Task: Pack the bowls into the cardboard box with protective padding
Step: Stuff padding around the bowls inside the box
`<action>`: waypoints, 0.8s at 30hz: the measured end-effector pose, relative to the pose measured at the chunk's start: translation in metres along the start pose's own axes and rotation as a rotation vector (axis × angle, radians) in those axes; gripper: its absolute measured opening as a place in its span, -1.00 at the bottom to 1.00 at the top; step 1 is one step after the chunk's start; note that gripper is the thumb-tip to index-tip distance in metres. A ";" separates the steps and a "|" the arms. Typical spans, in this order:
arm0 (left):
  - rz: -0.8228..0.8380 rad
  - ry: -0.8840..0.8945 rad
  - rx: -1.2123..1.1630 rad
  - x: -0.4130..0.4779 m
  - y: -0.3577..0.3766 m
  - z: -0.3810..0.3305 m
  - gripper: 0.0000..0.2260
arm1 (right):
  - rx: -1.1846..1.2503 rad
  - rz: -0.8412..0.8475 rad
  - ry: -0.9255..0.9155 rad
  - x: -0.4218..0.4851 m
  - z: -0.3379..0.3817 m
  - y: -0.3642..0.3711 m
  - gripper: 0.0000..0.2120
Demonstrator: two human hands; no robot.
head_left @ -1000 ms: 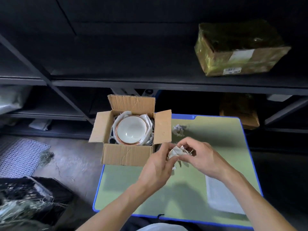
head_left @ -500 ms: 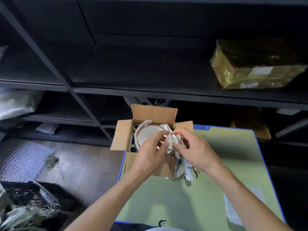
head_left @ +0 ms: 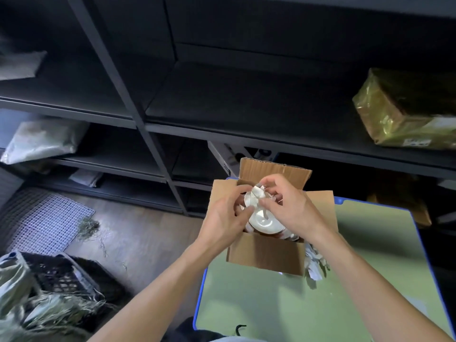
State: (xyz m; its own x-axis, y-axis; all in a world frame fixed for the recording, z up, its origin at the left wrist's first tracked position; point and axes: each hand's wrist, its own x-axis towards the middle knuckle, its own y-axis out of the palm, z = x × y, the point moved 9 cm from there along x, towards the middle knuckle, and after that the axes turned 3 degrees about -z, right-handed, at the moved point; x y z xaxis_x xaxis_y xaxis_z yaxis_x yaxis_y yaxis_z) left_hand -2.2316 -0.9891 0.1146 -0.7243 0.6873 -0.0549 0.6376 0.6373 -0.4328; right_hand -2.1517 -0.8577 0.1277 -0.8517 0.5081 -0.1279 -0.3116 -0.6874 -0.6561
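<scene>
Just right of the frame's centre, the cardboard box (head_left: pixel 265 253) stood open at the near left corner of a green table (head_left: pixel 345 292), its flaps splayed outward. Inside it a white bowl (head_left: pixel 264 219) lay mouth up, glossy, round and rimmed in a reddish band, with more pale wrapping showing around it. The left hand (head_left: pixel 222 218) and right hand (head_left: pixel 293 208) were close together over the box, both pinching a wad of crumpled paper (head_left: pixel 254 197) just above the bowl, with a thin strip trailing down into it. The paper looked light, soft and springy, easy to squash into gaps and best taken by its bunched middle. The bowl was judged hard, smooth, slippery and breakable, better gripped by its rim or cupped from below than dropped against another. The box was plain corrugated board, stiff at the walls but limp at the flaps. More loose scraps (head_left: pixel 314 262) lay against its right side on the table. On a dark metal shelf at upper right sat a parcel (head_left: pixel 404 112) wrapped in shiny yellowish film.
</scene>
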 end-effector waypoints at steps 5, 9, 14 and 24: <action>-0.090 -0.073 0.052 0.011 -0.018 0.024 -0.85 | -0.098 0.040 -0.102 0.014 0.018 0.019 -0.66; -0.092 -0.076 0.109 0.018 -0.021 0.028 -0.84 | -0.150 -0.002 -0.170 0.036 0.019 0.031 -0.74; -0.087 -0.075 0.198 0.026 -0.021 0.030 -0.85 | -0.241 0.062 -0.216 0.051 0.017 0.037 -0.78; -0.177 -0.033 0.335 0.038 -0.013 0.035 -0.90 | -0.427 0.153 -0.320 0.060 0.012 0.041 -0.74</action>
State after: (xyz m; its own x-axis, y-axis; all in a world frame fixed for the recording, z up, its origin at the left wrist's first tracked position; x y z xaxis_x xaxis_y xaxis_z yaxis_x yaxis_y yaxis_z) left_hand -2.2770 -0.9837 0.0865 -0.8270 0.5618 0.0209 0.3846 0.5925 -0.7078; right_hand -2.2203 -0.8615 0.1025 -0.9801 0.1902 -0.0566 -0.0326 -0.4357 -0.8995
